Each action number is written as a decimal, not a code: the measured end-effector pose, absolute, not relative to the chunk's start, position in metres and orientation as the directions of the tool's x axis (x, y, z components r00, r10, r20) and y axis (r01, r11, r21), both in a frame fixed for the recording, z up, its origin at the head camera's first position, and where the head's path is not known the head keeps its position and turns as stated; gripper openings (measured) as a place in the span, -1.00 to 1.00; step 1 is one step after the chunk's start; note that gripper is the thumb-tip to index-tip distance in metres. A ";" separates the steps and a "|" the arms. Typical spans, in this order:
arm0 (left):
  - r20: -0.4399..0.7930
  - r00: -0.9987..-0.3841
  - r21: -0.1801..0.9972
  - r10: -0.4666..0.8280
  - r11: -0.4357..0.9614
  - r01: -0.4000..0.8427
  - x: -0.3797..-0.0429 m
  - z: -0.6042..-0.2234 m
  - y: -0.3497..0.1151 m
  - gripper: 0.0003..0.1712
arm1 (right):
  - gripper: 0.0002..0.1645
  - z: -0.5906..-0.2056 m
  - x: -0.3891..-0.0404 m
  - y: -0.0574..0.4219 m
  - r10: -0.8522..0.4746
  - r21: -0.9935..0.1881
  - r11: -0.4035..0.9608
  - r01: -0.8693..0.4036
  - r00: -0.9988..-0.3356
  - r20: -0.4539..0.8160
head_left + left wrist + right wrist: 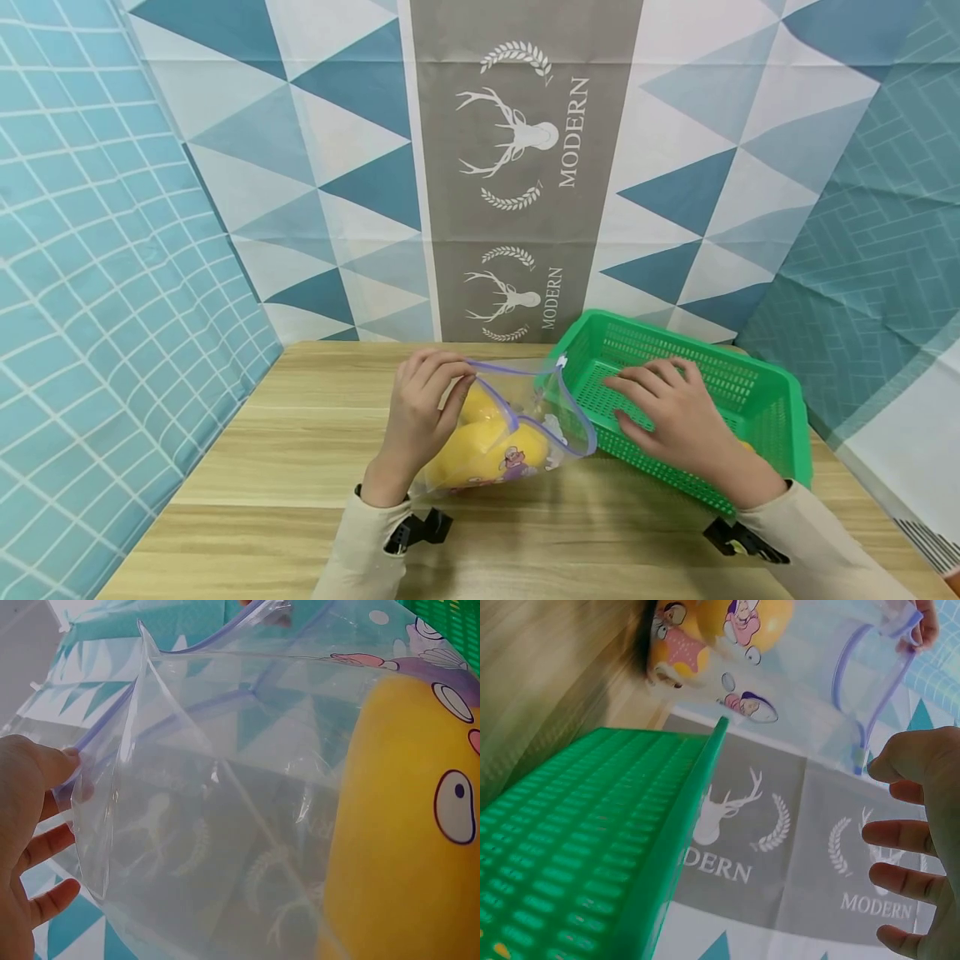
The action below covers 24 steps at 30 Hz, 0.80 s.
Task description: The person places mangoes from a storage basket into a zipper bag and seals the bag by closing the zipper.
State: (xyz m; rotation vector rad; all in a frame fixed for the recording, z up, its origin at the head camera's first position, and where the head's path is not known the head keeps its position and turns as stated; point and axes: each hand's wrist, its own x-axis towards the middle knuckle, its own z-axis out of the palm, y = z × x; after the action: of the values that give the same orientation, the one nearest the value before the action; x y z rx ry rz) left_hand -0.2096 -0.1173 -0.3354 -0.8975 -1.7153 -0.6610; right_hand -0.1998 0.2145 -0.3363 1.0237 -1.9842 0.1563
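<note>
A clear zip bag [555,417] with a purple seal and cartoon prints stands on the table, its mouth spread apart. Yellow rounded fruit [480,450] fills the lower part; in the left wrist view one large yellow piece [397,825] shows through the plastic. My left hand [423,408] pinches the bag's rim between thumb and fingers at its left corner. My right hand [678,412] hovers over the green basket with fingers spread and nothing in it. In the right wrist view, the right hand [922,840] is apart from the bag's purple edge.
A green perforated plastic basket [772,408] stands to the right of the bag, with a bit of orange [746,447] showing beside my right wrist. The wooden table [262,467] meets a patterned wall covering [517,208] at the back.
</note>
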 end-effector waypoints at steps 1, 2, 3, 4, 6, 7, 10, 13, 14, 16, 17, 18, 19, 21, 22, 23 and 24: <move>0.952 -0.177 0.005 0.249 0.567 0.823 -0.210 -0.335 -0.117 -0.70 | -0.47 -0.337 -0.200 0.216 -0.599 0.260 0.657 -0.707 -0.281 0.750; 0.952 -0.177 0.005 0.249 0.568 0.823 -0.209 -0.335 -0.117 -0.70 | -0.46 -0.339 -0.200 0.218 -0.596 0.261 0.660 -0.704 -0.280 0.752; 0.952 -0.177 0.005 0.249 0.568 0.823 -0.209 -0.335 -0.117 -0.69 | -0.46 -0.340 -0.199 0.220 -0.595 0.260 0.664 -0.701 -0.284 0.752; 0.952 -0.177 0.004 0.249 0.568 0.823 -0.209 -0.335 -0.117 -0.69 | -0.46 -0.341 -0.199 0.222 -0.593 0.258 0.670 -0.697 -0.293 0.750; 0.952 -0.176 0.005 0.249 0.566 0.824 -0.209 -0.335 -0.117 -0.69 | -0.45 -0.343 -0.199 0.226 -0.589 0.249 0.678 -0.691 -0.309 0.747; 0.952 -0.176 0.004 0.249 0.566 0.825 -0.209 -0.335 -0.117 -0.69 | -0.45 -0.344 -0.199 0.228 -0.586 0.245 0.681 -0.690 -0.314 0.747; 0.952 -0.176 0.004 0.250 0.565 0.825 -0.209 -0.335 -0.117 -0.70 | -0.43 -0.347 -0.198 0.233 -0.575 0.234 0.695 -0.680 -0.330 0.749; 0.953 -0.174 0.004 0.249 0.563 0.826 -0.209 -0.335 -0.117 -0.70 | -0.40 -0.349 -0.196 0.239 -0.563 0.223 0.709 -0.669 -0.346 0.751; 0.953 -0.174 0.004 0.250 0.562 0.827 -0.209 -0.334 -0.117 -0.70 | -0.39 -0.350 -0.196 0.241 -0.559 0.220 0.714 -0.664 -0.353 0.750; 0.953 -0.173 0.003 0.249 0.561 0.828 -0.209 -0.334 -0.117 -0.70 | -0.38 -0.351 -0.195 0.245 -0.553 0.211 0.725 -0.656 -0.371 0.746; 0.953 -0.172 0.003 0.249 0.561 0.828 -0.209 -0.334 -0.116 -0.70 | -0.37 -0.352 -0.195 0.247 -0.549 0.205 0.730 -0.652 -0.380 0.744; 0.953 -0.173 0.004 0.249 0.561 0.828 -0.209 -0.334 -0.116 -0.70 | -0.36 -0.352 -0.194 0.248 -0.545 0.201 0.736 -0.646 -0.390 0.742; 0.953 -0.173 0.004 0.249 0.562 0.827 -0.209 -0.334 -0.116 -0.70 | -0.35 -0.353 -0.194 0.250 -0.541 0.198 0.743 -0.639 -0.400 0.740; 0.953 -0.172 0.002 0.249 0.562 0.827 -0.209 -0.334 -0.116 -0.70 | -0.33 -0.354 -0.193 0.254 -0.533 0.190 0.754 -0.629 -0.417 0.736; 0.953 -0.173 0.003 0.249 0.563 0.827 -0.209 -0.334 -0.116 -0.70 | -0.32 -0.355 -0.193 0.256 -0.529 0.187 0.760 -0.622 -0.426 0.734; 0.953 -0.173 0.003 0.250 0.563 0.827 -0.209 -0.335 -0.116 -0.70 | -0.30 -0.356 -0.192 0.258 -0.525 0.185 0.767 -0.615 -0.434 0.732; 0.953 -0.173 0.003 0.250 0.562 0.827 -0.209 -0.335 -0.116 -0.70 | -0.28 -0.356 -0.192 0.260 -0.522 0.184 0.773 -0.607 -0.444 0.729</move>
State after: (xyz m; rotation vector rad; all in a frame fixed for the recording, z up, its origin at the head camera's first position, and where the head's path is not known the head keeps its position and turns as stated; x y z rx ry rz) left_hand -0.2090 -0.1162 -0.3348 -0.9041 -1.7113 -0.6639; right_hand -0.1918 0.2603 -0.3563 0.8384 -2.1365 0.1316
